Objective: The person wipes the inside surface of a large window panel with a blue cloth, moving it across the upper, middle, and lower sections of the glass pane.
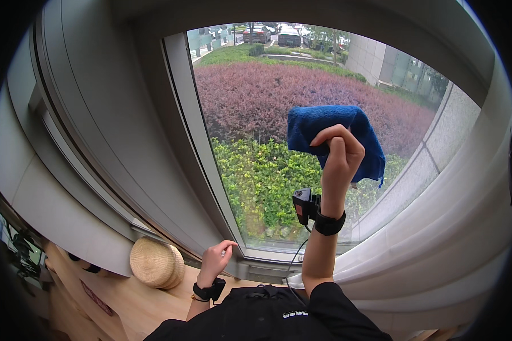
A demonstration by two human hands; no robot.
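My right hand (340, 155) grips a folded blue cloth (311, 128) against the glass pane of a window (256, 162), right of the pane's middle. One corner of the cloth hangs down to the right of the hand. A black strap with a small camera-like device (302, 206) is on my right wrist, and a cable runs down from it. Low on the left, my left hand (215, 260) is near the window frame's lower corner, its fingers curled and the index finger partly extended. Nothing shows in it, and a strapped black device (217, 289) is on that wrist.
A white curtain (409, 251) hangs along the right side of the window. Round woven cushions (153, 262) lie on the wooden floor (132, 298) at the lower left. A grey window frame (175, 162) borders the pane. Outside are hedges (256, 93) and parked cars (289, 37).
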